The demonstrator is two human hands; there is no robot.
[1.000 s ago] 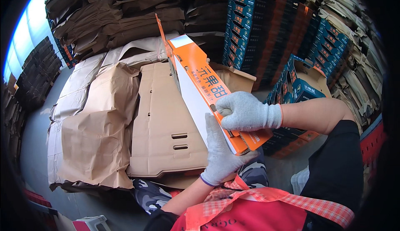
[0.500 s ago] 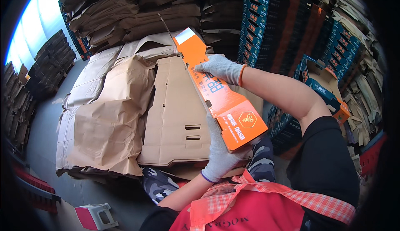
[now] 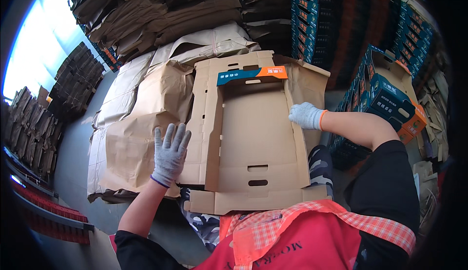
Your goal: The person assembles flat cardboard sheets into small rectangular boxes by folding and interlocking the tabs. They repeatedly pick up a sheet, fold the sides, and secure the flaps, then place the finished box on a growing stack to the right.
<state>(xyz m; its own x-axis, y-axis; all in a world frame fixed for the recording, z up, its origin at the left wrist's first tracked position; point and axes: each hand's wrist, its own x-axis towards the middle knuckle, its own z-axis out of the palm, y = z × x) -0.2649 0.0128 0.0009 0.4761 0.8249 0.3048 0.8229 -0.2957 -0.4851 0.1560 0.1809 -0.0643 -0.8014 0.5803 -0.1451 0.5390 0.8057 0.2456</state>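
Cardboard tray [image 3: 258, 128] is running lengthwise front-to-back, nearer right hand [image 3: 306, 116] gripping its right wall [image 3: 300, 153], left hand [image 3: 170, 154] just hovering leftward, fingers [image 3: 180, 133] splayed

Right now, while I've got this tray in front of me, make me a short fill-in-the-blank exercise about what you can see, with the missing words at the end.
1. The glove on the right hand has a cuff edged in ___.
2. The left hand, fingers spread, is to the ___ of the cardboard tray.
3. The tray's far wall is printed in orange and ___.

Missing words: orange; left; teal.
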